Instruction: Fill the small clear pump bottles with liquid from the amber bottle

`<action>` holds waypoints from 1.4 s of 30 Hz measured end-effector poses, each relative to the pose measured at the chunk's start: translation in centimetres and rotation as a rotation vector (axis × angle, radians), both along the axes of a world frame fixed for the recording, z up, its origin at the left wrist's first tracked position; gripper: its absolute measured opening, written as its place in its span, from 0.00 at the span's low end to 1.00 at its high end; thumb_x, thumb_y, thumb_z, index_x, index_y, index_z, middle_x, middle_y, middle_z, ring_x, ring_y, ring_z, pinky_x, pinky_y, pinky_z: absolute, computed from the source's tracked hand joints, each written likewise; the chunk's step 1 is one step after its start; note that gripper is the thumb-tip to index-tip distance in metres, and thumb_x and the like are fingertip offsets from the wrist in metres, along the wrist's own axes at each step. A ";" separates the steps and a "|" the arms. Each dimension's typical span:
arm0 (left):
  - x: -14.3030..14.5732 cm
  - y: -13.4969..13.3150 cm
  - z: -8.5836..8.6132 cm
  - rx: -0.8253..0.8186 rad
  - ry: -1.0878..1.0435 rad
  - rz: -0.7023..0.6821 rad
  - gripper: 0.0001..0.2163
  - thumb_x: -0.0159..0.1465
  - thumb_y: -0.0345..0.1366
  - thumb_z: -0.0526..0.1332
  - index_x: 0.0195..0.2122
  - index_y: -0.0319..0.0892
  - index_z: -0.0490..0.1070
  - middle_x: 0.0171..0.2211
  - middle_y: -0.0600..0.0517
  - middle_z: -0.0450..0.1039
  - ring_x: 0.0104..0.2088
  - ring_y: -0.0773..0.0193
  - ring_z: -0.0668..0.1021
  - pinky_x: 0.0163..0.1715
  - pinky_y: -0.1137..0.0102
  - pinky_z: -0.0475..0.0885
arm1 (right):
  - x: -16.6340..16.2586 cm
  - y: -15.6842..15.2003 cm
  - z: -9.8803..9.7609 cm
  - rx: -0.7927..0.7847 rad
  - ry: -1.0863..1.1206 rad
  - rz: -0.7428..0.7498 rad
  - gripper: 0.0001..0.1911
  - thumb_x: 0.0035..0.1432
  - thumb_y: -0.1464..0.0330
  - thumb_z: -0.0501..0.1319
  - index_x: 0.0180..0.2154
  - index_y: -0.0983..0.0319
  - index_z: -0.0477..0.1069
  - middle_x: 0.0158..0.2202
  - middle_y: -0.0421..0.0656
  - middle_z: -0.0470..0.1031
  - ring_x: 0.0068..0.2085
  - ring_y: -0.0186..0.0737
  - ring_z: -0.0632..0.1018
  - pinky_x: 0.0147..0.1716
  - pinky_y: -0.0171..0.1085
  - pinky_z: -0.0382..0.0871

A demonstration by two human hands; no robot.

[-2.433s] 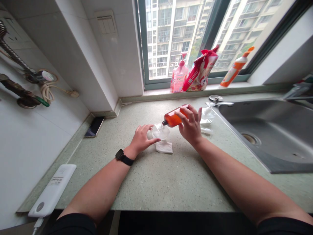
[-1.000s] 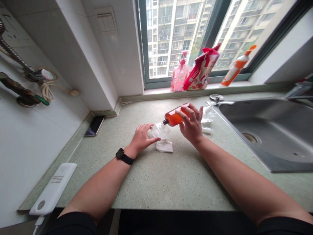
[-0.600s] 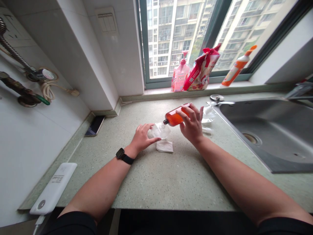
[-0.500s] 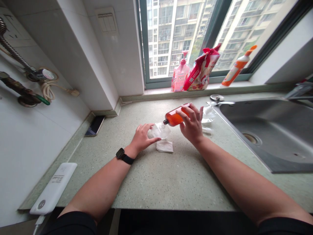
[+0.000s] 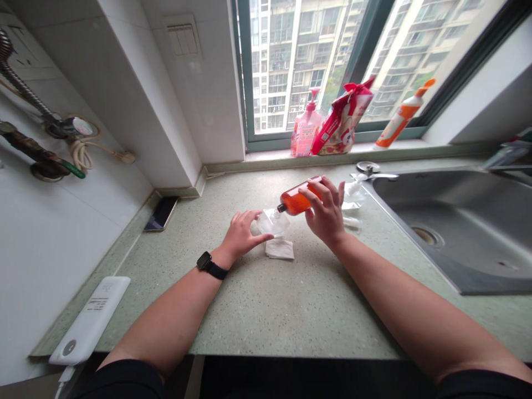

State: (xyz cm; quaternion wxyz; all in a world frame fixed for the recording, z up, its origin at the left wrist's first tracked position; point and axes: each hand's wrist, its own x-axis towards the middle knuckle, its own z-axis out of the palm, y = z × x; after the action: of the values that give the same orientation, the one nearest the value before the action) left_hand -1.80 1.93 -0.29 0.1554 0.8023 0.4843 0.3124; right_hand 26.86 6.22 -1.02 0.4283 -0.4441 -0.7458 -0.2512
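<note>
Bottle tilted, gripped in right hand; clear container held within widely curved left hand.

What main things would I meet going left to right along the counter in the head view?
White device, dark phone, black watch, left hand, clear container, orange bottle, right hand, metal sink.

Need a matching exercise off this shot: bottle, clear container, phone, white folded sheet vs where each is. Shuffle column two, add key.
Things
1. orange-red bottle
2. clear container
3. phone
4. white folded sheet

Places
A. on the counter, in the far left corner
B. tilted, neck down, in the right hand
C. on the near side of the container
D. in the curve of the left hand

Pairs: 1-B, 2-D, 3-A, 4-C
</note>
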 end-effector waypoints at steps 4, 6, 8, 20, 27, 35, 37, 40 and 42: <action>0.0 0.0 0.1 -0.003 0.000 0.001 0.32 0.62 0.56 0.75 0.63 0.48 0.72 0.51 0.46 0.81 0.55 0.45 0.81 0.66 0.42 0.67 | 0.1 0.0 0.0 0.005 0.002 0.012 0.43 0.61 0.80 0.61 0.72 0.43 0.60 0.67 0.45 0.72 0.75 0.60 0.64 0.75 0.74 0.44; 0.0 0.0 0.1 -0.006 0.000 0.000 0.33 0.62 0.57 0.75 0.63 0.48 0.72 0.51 0.46 0.80 0.55 0.45 0.81 0.66 0.41 0.67 | 0.1 0.0 0.0 -0.008 0.003 0.008 0.43 0.61 0.80 0.61 0.72 0.43 0.60 0.67 0.44 0.71 0.75 0.60 0.64 0.76 0.74 0.44; 0.0 0.0 0.1 -0.007 0.001 0.000 0.32 0.62 0.57 0.75 0.63 0.48 0.72 0.51 0.47 0.80 0.55 0.45 0.81 0.66 0.41 0.67 | 0.1 0.0 -0.1 -0.024 0.004 0.004 0.43 0.61 0.80 0.61 0.72 0.42 0.60 0.68 0.44 0.71 0.75 0.60 0.64 0.76 0.74 0.44; 0.1 -0.1 0.1 -0.004 0.010 0.001 0.32 0.62 0.56 0.75 0.62 0.47 0.72 0.51 0.46 0.80 0.55 0.45 0.81 0.66 0.42 0.67 | 0.1 0.0 0.1 0.042 -0.018 0.009 0.41 0.63 0.80 0.61 0.71 0.43 0.61 0.66 0.44 0.72 0.74 0.59 0.65 0.75 0.75 0.46; 0.2 -0.1 0.2 0.000 0.010 0.007 0.32 0.62 0.55 0.76 0.62 0.47 0.72 0.52 0.46 0.81 0.55 0.46 0.81 0.67 0.42 0.66 | 0.2 0.0 0.1 0.044 -0.020 0.020 0.43 0.64 0.80 0.60 0.73 0.42 0.59 0.67 0.44 0.72 0.75 0.59 0.65 0.76 0.74 0.45; 0.2 -0.1 0.3 0.037 0.013 0.010 0.32 0.61 0.56 0.76 0.61 0.47 0.73 0.50 0.47 0.81 0.53 0.46 0.81 0.65 0.44 0.69 | 0.4 0.1 -0.1 0.011 -0.009 0.019 0.45 0.62 0.80 0.60 0.73 0.40 0.58 0.69 0.43 0.71 0.75 0.61 0.64 0.75 0.75 0.45; 0.2 -0.1 0.3 0.042 0.012 0.014 0.31 0.61 0.56 0.76 0.61 0.47 0.73 0.50 0.47 0.81 0.53 0.46 0.81 0.66 0.44 0.68 | 0.4 0.1 -0.1 0.017 -0.012 0.016 0.45 0.62 0.80 0.60 0.74 0.40 0.58 0.69 0.43 0.71 0.75 0.60 0.64 0.75 0.75 0.45; 0.2 -0.1 0.2 0.044 0.006 0.017 0.31 0.61 0.55 0.76 0.60 0.47 0.73 0.50 0.47 0.81 0.54 0.46 0.82 0.68 0.43 0.66 | 0.4 0.1 0.0 0.031 -0.021 0.012 0.44 0.62 0.80 0.61 0.73 0.41 0.59 0.68 0.43 0.71 0.75 0.60 0.64 0.76 0.74 0.45; 0.2 -0.1 0.2 0.041 0.004 0.016 0.32 0.61 0.55 0.77 0.61 0.47 0.73 0.50 0.47 0.81 0.54 0.46 0.81 0.68 0.43 0.65 | 0.4 0.1 0.0 0.042 -0.028 0.010 0.43 0.63 0.80 0.61 0.72 0.42 0.60 0.68 0.44 0.72 0.75 0.60 0.64 0.76 0.74 0.45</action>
State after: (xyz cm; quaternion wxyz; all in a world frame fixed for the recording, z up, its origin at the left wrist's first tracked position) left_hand -1.60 1.85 -0.11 0.1355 0.8021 0.4844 0.3219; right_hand 27.27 6.31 -1.00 0.4283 -0.4278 -0.7484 -0.2709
